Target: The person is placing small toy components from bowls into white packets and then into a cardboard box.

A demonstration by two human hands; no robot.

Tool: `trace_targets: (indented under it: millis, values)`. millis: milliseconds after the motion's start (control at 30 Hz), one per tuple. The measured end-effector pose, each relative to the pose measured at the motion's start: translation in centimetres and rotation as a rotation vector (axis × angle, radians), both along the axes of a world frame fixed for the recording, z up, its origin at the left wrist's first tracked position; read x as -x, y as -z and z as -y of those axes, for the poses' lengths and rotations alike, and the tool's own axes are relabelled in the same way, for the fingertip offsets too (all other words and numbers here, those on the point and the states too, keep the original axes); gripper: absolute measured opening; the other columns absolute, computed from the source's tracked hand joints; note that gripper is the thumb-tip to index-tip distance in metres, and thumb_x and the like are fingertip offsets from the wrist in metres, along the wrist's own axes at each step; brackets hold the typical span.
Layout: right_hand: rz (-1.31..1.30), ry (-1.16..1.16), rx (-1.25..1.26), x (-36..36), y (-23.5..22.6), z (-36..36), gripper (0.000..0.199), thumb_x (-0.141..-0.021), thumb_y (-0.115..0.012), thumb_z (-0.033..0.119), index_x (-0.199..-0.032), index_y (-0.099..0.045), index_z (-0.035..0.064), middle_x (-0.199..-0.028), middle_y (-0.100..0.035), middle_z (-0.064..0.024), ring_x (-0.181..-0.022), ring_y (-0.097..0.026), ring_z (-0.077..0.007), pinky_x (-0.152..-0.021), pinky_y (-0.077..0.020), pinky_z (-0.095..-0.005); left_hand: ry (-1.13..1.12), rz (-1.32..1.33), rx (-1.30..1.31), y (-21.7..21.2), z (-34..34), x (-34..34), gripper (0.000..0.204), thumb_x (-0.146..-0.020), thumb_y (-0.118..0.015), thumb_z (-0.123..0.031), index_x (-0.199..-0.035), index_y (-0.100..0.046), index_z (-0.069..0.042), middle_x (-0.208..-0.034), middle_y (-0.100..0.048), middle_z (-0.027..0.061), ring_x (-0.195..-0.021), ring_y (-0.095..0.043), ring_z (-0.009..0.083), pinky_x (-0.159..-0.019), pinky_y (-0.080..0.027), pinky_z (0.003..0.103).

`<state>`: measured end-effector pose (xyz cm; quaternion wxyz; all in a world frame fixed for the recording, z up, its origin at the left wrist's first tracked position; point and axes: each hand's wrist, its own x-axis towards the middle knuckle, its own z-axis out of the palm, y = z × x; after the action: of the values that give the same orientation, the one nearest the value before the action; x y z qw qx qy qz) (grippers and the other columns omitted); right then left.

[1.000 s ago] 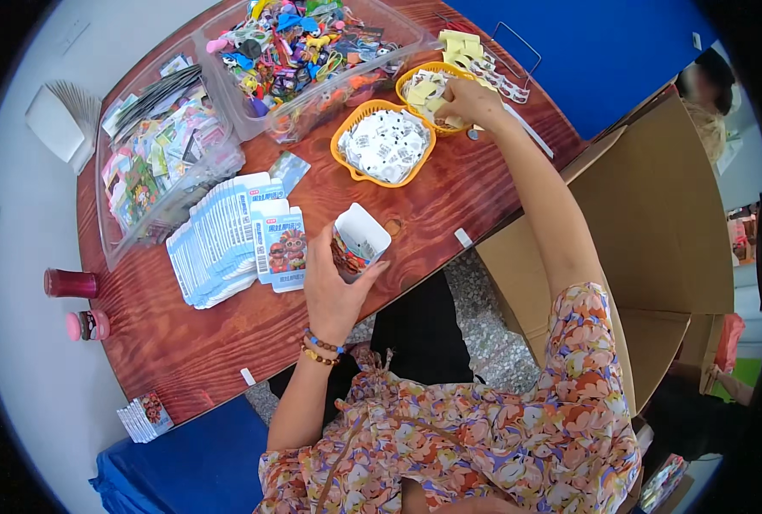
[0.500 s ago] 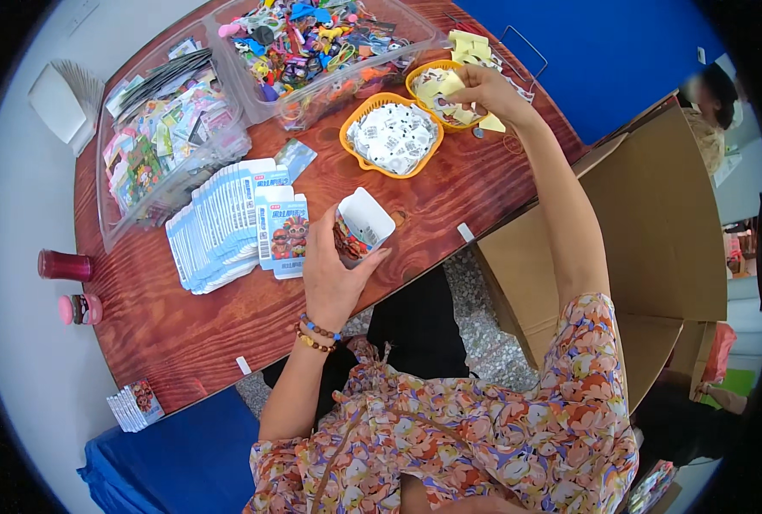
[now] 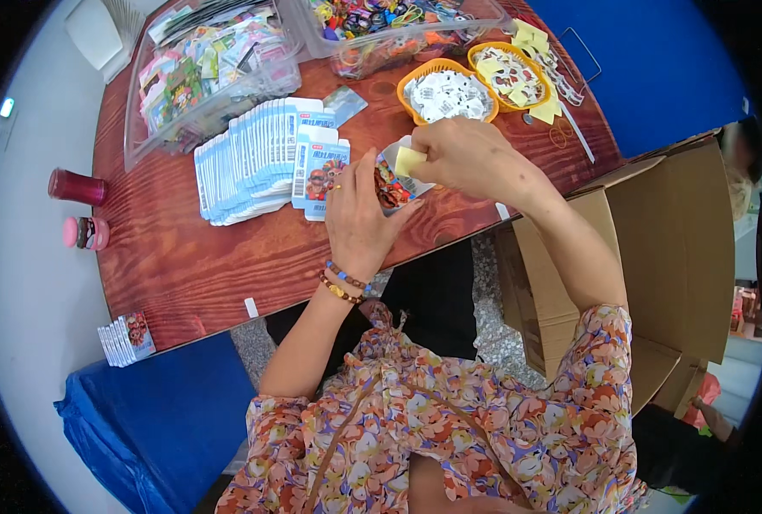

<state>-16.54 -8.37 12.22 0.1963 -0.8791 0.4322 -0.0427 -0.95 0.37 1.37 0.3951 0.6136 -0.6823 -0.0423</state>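
Note:
My left hand (image 3: 359, 206) is closed around a small open box (image 3: 388, 187) with colourful printed sides, holding it tilted above the near edge of the table. My right hand (image 3: 475, 158) pinches a pale yellow paper slip (image 3: 410, 162) at the box's open mouth. How far the slip reaches inside is hidden. Left of the box lies a fanned row of light blue and white cartons (image 3: 248, 163), with one carton (image 3: 321, 174) face up at its right end. Beyond my right hand sits an orange basket (image 3: 404, 92) of white packets. Beside it stands another orange basket (image 3: 542, 96) with small pieces and yellow slips.
Clear plastic bins of flat packets (image 3: 171, 133) and small coloured toys (image 3: 381, 60) stand at the back. Yellow slips (image 3: 545, 110) lie right of the baskets. Two jars (image 3: 77, 187) are at the left edge. An open cardboard box (image 3: 655, 257) stands at the right.
My right hand has come from the far basket to the box mouth, bringing a yellow slip. My left hand still holds the box. The view has shifted, so the table appears higher.

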Motion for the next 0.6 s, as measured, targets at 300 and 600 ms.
trace_targets:
  millis: [300, 600]
  values:
    - [0.164, -0.048, -0.021, -1.3, -1.4, -0.7, 0.024, -0.089, -0.066, 0.024, -0.101, -0.069, 0.0036, -0.069, -0.065, -0.0100, -0.063, -0.064, -0.0226, -0.060, -0.0485, -0.0355, -0.041, -0.066, 0.042, 0.7, -0.5, -0.7, 0.089, -0.064, -0.091, -0.032, -0.134, -0.047, -0.001, -0.114, -0.059, 0.0197, -0.104, -0.061, 0.0371, -0.084, -0.051, 0.045]
    - [0.713, 0.200, 0.273, 0.7, 9.7, -7.3, 0.032, -0.086, -0.075, 0.002, -0.116, -0.064, 0.0001, -0.112, -0.067, -0.0129, -0.099, -0.067, -0.0174, -0.078, -0.0558, -0.0310, -0.119, -0.249, -0.086, 1.8, -0.6, 1.2, 0.087, -0.069, -0.088, -0.031, -0.135, -0.041, 0.002, -0.115, -0.056, 0.0207, -0.109, -0.056, 0.0381, -0.088, -0.046, 0.046]
